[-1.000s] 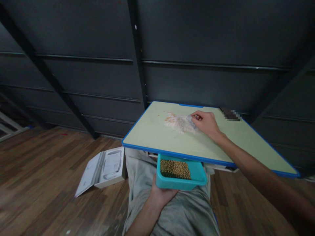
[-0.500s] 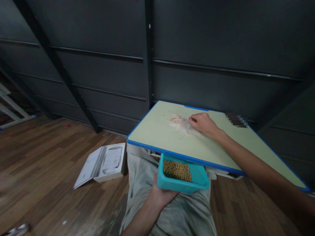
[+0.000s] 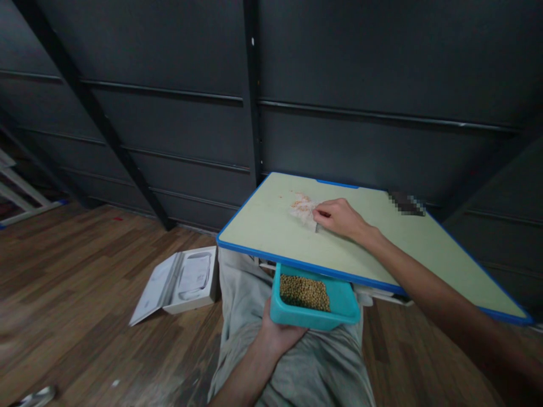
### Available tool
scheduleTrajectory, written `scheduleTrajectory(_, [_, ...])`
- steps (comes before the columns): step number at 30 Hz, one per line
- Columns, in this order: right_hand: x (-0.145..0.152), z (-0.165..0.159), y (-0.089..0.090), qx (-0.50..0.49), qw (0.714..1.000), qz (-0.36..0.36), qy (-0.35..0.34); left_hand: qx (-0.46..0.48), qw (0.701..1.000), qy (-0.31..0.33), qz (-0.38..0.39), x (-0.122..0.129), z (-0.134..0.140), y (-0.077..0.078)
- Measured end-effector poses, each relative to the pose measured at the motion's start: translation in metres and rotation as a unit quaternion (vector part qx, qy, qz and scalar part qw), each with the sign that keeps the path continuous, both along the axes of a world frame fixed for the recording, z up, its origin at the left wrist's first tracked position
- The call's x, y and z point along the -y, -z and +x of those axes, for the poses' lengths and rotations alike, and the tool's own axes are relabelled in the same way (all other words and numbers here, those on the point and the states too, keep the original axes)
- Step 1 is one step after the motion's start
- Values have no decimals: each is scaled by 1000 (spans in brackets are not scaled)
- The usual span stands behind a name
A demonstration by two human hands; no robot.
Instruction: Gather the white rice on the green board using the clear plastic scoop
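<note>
My left hand (image 3: 278, 334) holds a turquoise plastic tub (image 3: 314, 321) from below and its left side, just under the table's near edge. Round tan dried beans (image 3: 305, 293) fill the tub's left part. Over the light-green tabletop (image 3: 263, 226), my right hand (image 3: 337, 216) is closed in a pinch on a small thin grey piece (image 3: 316, 228); its kind is hard to make out. The piece stands at the right side of a whitish heap of powder or fine grains (image 3: 302, 213). Orange grains (image 3: 302, 199) are scattered across the heap's far side.
A blue rim (image 3: 254, 249) edges the table. At its far right lies a dark, pixelated object (image 3: 406, 203). Behind rises a dark panelled wall (image 3: 186, 51). An open white box (image 3: 197, 280) lies on the wooden floor (image 3: 85, 294), left of my legs.
My right hand has moved left and slightly toward me along the whitish heap, and the thin grey piece now shows below its fingers. The tub in my left hand has stayed nearly still.
</note>
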State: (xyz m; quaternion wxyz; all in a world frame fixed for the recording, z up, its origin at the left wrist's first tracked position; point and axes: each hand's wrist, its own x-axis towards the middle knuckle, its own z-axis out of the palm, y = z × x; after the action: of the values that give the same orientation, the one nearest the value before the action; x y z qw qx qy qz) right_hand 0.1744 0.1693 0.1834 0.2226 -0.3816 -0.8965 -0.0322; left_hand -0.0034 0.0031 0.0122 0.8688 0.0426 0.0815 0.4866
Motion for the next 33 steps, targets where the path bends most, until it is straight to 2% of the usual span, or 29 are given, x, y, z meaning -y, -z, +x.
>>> scheduleTrajectory(7, [16, -16, 5, 8, 999, 35, -30, -14, 999, -15, -24, -3, 2, 5])
scheduleTrajectory(14, [23, -21, 3, -65, 995, 55, -46, -1, 1000, -4, 6, -3, 0, 7])
scheduleTrajectory(19, [5, 6, -8, -143, 988, 62, 20, -1, 1000, 3, 11, -2, -2, 13])
scheduleTrajectory(26, [-24, 65, -13, -117, 990, 22, 81, -19, 1000, -7, -11, -1, -6, 15])
scheduleTrajectory(33, [-25, 60, -13, -78, 989, -12, 121, -22, 999, -3, -33, -2, -8, 17])
